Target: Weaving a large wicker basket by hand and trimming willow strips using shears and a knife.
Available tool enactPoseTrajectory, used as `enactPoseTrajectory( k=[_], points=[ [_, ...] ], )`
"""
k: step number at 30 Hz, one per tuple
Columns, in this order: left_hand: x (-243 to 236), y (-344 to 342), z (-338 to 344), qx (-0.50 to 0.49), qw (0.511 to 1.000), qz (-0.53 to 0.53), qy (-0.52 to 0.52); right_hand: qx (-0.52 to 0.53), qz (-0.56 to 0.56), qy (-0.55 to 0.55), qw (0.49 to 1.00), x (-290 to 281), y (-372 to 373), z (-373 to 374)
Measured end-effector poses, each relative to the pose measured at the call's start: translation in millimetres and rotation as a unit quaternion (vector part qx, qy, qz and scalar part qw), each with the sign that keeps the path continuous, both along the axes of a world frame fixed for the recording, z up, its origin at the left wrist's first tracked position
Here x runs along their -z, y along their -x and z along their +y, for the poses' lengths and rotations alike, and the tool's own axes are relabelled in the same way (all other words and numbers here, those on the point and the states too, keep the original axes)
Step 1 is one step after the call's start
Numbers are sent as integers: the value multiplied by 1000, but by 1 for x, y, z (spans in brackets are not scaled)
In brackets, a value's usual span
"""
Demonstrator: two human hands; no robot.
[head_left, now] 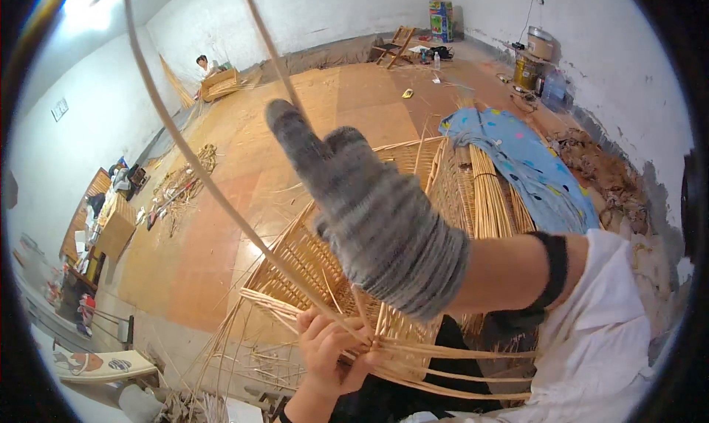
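My left hand (329,349), bare, is closed around pale wicker canes at the near corner of a woven wicker basket (292,257). From that grip a long thick cane (214,190) slants up and out past the top left. My right hand (369,194), in a grey striped knit glove, is raised above the basket. A second upright cane (267,35) passes behind its fingers, which look bent around it; the palm side is hidden. Several thin canes (458,353) stretch right from my left hand toward my white sleeve.
A bundle of canes (489,194) lies right of the basket, partly under a blue patterned cloth (524,164). Another person (207,65) sits at the far left beside wickerwork. A folding chair (396,46) and buckets (526,72) stand at the back. Cane scraps (185,179) litter the floor at left.
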State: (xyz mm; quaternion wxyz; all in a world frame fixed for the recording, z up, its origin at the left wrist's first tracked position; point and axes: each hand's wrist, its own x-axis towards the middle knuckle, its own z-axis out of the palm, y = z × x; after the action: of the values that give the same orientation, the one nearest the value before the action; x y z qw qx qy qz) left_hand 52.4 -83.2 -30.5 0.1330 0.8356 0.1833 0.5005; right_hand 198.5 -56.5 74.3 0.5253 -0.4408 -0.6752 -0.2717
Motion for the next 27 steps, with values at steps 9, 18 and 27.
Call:
enactPoseTrajectory(
  k=[9,18,27],
  points=[
    [8,-3,4,-13,1000,7,-28,-272,-125,293,908,78,-103,-20],
    [3,1,-5,10,999,39,-31,-287,-170,540,773,32,-96,6],
    [-6,-1,-13,10,995,102,-7,-205,-283,524,777,16,-86,11]
  ],
)
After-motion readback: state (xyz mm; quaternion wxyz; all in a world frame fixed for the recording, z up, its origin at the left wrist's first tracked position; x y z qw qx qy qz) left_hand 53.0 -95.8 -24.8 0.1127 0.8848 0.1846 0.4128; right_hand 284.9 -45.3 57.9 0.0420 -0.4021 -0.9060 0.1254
